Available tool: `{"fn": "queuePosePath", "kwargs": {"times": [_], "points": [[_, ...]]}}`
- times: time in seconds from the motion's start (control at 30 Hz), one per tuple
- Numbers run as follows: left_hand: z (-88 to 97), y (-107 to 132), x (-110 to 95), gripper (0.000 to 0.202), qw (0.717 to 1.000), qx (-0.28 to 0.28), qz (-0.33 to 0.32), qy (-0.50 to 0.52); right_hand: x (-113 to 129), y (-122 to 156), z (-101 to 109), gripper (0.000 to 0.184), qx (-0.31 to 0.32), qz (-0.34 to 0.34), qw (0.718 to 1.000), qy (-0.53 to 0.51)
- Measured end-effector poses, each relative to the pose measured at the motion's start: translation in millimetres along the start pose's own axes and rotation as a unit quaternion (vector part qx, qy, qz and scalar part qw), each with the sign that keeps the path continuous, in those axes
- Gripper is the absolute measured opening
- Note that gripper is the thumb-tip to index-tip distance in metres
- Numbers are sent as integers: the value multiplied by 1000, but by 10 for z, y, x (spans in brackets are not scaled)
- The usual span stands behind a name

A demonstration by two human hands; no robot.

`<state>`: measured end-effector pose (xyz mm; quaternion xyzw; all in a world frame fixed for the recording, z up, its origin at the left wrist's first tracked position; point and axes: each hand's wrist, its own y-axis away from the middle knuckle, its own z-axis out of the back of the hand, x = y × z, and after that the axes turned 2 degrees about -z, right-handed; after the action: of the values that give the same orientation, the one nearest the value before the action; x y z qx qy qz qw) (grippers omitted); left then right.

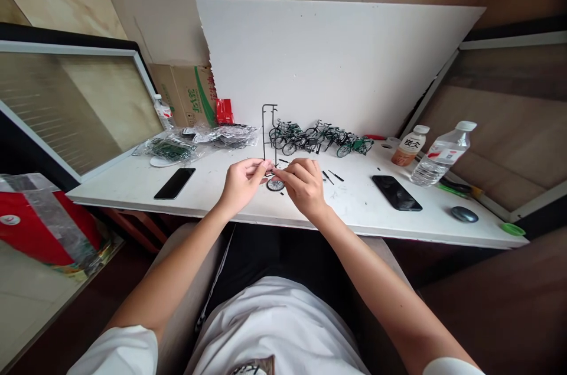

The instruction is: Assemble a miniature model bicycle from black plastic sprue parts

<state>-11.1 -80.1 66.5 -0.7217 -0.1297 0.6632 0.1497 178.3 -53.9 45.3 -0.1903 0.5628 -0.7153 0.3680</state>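
My left hand (241,185) pinches the lower end of a thin black plastic sprue (263,130), an upright narrow rectangle of rods above the table. Its thumb and forefinger are closed on it. My right hand (305,186) is closed too, fingertips meeting the left ones at the sprue's lower right end. Any small part between the fingertips is too hidden to make out. Just below them is a small black spoked wheel (275,185). Several loose black pieces (335,176) lie to the right of my right hand. Behind stand several miniature bicycles (301,142), black and dark green.
Plastic bags of parts (172,147) lie at the back left of the white table (212,198). One phone (175,183) lies left, another phone (396,192) right. A brown drink bottle (410,146), a water bottle (443,155) and a dark mouse-like object (464,214) are at the right.
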Motion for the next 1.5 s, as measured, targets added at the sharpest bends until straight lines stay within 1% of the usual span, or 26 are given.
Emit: {"fn": "queuePosePath", "kwargs": {"times": [0.13,0.2,0.33,0.4,0.53,0.7,0.87,1.0,1.07,1.2,1.3,1.4,1.5], "points": [[-30,3,-19,54,999,8,27,46,58,-34,26,16,-48,8,999,-5],[-57,25,-60,56,997,10,13,72,78,-55,46,16,-62,-2,998,0],[-102,72,-99,49,997,-4,-50,56,104,-102,99,13,-36,-21,998,40],[-111,84,-88,48,998,-12,-58,36,116,-120,122,15,-15,-16,998,51],[-110,97,-81,51,999,-14,-44,12,140,-137,149,24,20,-11,998,56],[-97,115,-134,50,999,-34,-30,4,199,-142,154,18,7,-22,1000,17],[-94,119,-117,50,999,-39,-21,6,267,-139,163,24,-2,-64,997,-30],[-92,124,-102,52,999,-38,-21,-1,280,-162,210,14,8,-35,999,3],[-90,124,-121,52,999,-39,-16,-3,277,-180,232,13,10,-28,999,18],[-100,111,-156,55,1000,-26,6,6,287,-225,257,15,10,-16,999,27],[-125,102,-140,57,1000,-16,16,17,310,-247,264,20,27,-31,998,41],[-145,107,-123,57,999,-15,29,28,325,-245,257,25,48,-42,998,31],[-139,121,-148,57,997,-12,56,54,325,-235,244,26,31,-22,999,17]]}}
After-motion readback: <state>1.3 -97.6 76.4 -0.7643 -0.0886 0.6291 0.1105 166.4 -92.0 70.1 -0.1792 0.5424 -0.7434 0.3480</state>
